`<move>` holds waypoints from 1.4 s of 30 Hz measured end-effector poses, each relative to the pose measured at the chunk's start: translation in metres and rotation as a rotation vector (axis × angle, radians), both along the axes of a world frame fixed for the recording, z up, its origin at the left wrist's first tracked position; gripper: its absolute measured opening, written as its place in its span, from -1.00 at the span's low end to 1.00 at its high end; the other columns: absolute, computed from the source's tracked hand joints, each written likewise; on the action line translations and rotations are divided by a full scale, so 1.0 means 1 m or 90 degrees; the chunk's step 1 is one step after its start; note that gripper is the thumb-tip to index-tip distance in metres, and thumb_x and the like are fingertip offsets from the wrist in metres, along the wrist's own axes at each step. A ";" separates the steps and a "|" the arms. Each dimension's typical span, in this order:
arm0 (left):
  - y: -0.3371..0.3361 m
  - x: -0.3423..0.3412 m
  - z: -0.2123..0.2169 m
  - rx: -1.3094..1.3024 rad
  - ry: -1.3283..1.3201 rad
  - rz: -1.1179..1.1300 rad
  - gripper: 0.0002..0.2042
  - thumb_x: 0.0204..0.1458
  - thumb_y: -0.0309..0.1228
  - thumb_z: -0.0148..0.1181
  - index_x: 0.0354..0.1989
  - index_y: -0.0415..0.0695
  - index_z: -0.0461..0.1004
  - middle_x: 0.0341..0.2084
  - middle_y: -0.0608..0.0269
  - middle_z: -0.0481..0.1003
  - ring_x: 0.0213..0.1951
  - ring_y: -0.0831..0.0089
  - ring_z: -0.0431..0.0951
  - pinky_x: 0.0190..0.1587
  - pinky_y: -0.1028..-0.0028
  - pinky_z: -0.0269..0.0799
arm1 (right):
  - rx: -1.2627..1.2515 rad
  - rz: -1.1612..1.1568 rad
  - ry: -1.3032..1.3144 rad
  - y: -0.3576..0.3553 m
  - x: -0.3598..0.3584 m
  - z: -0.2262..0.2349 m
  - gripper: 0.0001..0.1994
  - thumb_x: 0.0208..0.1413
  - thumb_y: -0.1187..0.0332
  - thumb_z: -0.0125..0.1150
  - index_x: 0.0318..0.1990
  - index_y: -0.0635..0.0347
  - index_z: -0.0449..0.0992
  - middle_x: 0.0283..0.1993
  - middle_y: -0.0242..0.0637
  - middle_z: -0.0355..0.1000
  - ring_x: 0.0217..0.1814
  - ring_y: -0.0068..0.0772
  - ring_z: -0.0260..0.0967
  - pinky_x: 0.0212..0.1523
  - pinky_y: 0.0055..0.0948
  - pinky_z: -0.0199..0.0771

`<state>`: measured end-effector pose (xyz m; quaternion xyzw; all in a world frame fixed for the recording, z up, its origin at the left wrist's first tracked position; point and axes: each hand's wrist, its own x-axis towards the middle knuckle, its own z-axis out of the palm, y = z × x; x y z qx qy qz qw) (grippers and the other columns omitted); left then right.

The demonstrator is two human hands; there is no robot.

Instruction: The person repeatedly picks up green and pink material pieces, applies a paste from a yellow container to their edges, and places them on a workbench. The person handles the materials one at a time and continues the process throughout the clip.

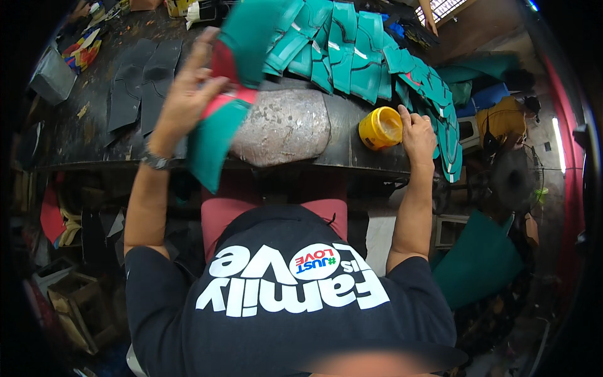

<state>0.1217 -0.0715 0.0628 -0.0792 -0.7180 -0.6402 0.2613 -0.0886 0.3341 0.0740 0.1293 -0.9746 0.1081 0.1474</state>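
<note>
My left hand (188,94) is closed on a teal sheet piece (223,135) with a red band, lifted above the near table edge and partly blurred. The piece looks like cut synthetic leather. Under its right side lies a worn, shiny, blotched slab (286,129). At the right rim of a yellow tub (372,129) is my right hand (419,133), its fingers curled. Anything inside its grip is hidden. The tub is tilted, and its mouth shows a pale inside. Overlapping teal cut pieces (342,53) spread beyond the tub and down the table's right side.
Dark cut pieces (125,88) lie on the black table (88,135) to the left, beside a grey box (54,75). A large teal sheet (480,261) stands low at the right, below a fan (512,179). A wooden frame (78,308) is at lower left.
</note>
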 end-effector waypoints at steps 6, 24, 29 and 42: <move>0.048 -0.038 -0.040 -0.360 -0.378 -0.090 -0.59 0.14 -0.43 0.20 0.20 -0.06 0.48 0.04 -0.03 0.55 0.01 0.25 0.59 0.10 0.41 0.42 | 0.132 0.013 -0.391 0.005 0.033 0.011 -0.16 0.18 -0.42 -0.15 -0.40 0.34 0.64 -0.41 0.05 0.55 -0.19 0.15 0.54 -0.14 -0.02 0.48; 0.046 -0.031 -0.037 -0.553 -0.367 -0.065 -0.60 0.07 -0.33 0.24 0.13 -0.05 0.54 -0.23 -0.15 0.59 -0.22 -0.03 0.60 -0.09 0.21 0.46 | -0.009 0.322 -0.113 -0.121 0.061 -0.104 -0.19 0.26 -0.28 -0.12 0.45 0.16 0.08 0.55 0.01 -0.08 0.60 0.20 -0.31 0.41 0.40 -0.28; 0.044 -0.031 -0.040 -0.559 -0.329 -0.073 -0.57 0.07 -0.33 0.25 0.17 -0.03 0.50 -0.24 -0.15 0.59 -0.23 -0.03 0.60 -0.10 0.22 0.46 | 0.022 0.333 -0.113 -0.121 0.058 -0.101 -0.17 0.24 -0.31 -0.12 0.46 0.10 0.08 0.55 -0.01 -0.09 0.62 0.15 -0.38 0.43 0.40 -0.32; 0.047 -0.032 -0.043 -0.535 -0.338 -0.044 -0.58 0.02 -0.39 0.28 0.12 -0.05 0.54 -0.24 -0.21 0.58 -0.20 -0.07 0.60 -0.08 0.22 0.48 | 0.152 0.562 -0.052 -0.111 0.122 -0.089 -0.28 0.21 -0.33 -0.13 0.47 -0.36 0.09 0.59 -0.08 -0.20 0.63 0.12 -0.45 0.41 0.48 -0.48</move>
